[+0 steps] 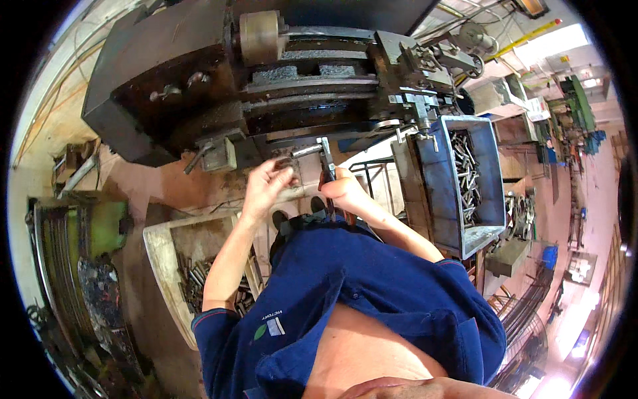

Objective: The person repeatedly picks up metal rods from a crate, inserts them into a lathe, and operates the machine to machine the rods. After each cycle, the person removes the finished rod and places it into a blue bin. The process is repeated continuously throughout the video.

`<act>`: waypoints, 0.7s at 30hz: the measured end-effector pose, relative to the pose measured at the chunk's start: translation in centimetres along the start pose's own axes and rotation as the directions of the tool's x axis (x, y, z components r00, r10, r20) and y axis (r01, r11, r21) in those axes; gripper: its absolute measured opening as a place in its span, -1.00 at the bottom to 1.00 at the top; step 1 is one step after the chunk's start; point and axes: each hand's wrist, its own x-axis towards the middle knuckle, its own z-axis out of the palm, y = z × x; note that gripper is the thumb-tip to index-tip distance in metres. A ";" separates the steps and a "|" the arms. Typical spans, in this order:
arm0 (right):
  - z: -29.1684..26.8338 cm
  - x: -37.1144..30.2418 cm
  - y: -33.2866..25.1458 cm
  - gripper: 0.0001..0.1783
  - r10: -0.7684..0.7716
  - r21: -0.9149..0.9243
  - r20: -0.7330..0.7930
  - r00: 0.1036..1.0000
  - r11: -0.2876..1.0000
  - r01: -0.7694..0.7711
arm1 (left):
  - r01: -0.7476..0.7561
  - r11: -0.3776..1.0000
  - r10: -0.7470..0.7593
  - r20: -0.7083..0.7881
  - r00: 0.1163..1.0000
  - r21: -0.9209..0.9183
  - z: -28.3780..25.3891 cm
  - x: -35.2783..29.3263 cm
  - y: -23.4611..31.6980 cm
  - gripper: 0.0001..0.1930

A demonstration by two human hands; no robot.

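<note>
My right hand (340,189) is wrapped round a caliper (326,157), which points away from me toward the lathe. At the caliper's far end a short shiny metal pin (306,151) sticks out to the left, apparently between the jaws. My left hand (268,182) hovers just below and left of the pin, its fingers loosely bent and apart, with nothing visible in them. Beyond both hands stands a dark metal lathe (199,86) with a round chuck (260,38) at its upper left. Part of the caliper is hidden by my right hand.
On the right, a blue bin (433,174) holds many metal pins (466,176). A pale bin (159,256) with more metal parts (194,279) stands low at my left. Green machinery (90,226) is at far left. The lathe's handwheel (385,124) juts toward me.
</note>
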 end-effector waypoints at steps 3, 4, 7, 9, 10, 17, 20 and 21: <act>-1.0 1.0 0.9 -0.83 -0.025 0.267 -0.135 0.991 0.962 0.061 | 0.126 0.976 -0.153 0.147 0.977 0.177 2.7 -0.6 -1.3 -0.42; -1.3 1.6 0.8 -0.86 -0.033 0.353 -0.166 0.985 0.931 0.091 | 0.246 0.946 -0.293 0.225 0.929 0.212 3.5 -0.2 -1.7 -0.36; -3.0 3.9 -0.3 -0.92 -0.093 0.236 -0.315 0.945 0.956 0.173 | 0.074 0.980 -0.139 0.367 0.920 0.185 6.9 1.2 -2.0 -0.28; -4.5 6.5 -0.2 -0.93 -0.157 0.181 -0.373 0.914 0.954 0.238 | -0.159 0.931 0.042 0.336 0.941 0.327 8.1 3.6 -3.0 -0.29; -5.1 7.3 -0.7 -0.92 -0.144 0.226 -0.373 0.917 0.944 0.240 | -0.053 0.962 -0.039 0.326 0.944 0.267 8.2 4.9 -3.2 -0.32; -11.6 12.8 -3.0 -0.94 -0.101 0.354 -0.362 0.927 0.905 0.237 | 0.183 0.982 -0.167 0.247 0.955 -0.045 11.7 13.7 -2.8 -0.48; -14.2 14.5 -4.3 -0.93 -0.073 0.401 -0.333 0.940 0.892 0.211 | 0.193 0.979 -0.202 0.191 0.961 0.066 13.2 16.5 -1.9 -0.48; -14.8 14.9 -4.9 -0.90 -0.088 0.403 -0.284 0.955 0.893 0.202 | 0.134 0.989 -0.142 0.170 0.975 0.059 13.5 17.2 -2.1 -0.49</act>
